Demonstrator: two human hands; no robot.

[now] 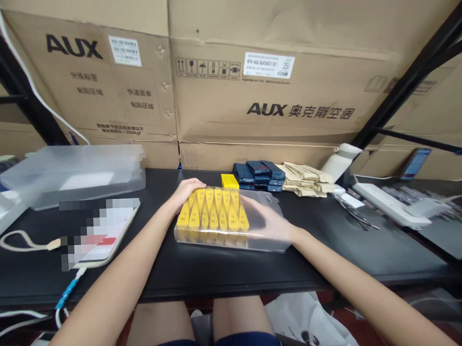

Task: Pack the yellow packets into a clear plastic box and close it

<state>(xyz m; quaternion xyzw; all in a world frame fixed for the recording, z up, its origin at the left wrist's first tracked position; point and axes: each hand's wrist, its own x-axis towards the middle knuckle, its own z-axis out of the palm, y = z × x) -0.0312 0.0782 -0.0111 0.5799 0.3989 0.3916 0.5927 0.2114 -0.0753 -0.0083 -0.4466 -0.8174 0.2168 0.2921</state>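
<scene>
Clear box (259,243) is clasped by curled left hand (186,193), right hand (270,219) outstretched, grip unclear.

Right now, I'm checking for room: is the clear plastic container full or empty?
Partly full: the container holds yellow packs at its left; only the right hand shows through its right.

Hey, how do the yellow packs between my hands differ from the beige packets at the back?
The yellow packs are bright yellow; the beige packets are pale tan. The yellow packs sit in tidy rows within clear plastic; the beige packets lie in an uneven pile outside it. Both are groups of similar-looking pieces.
</scene>
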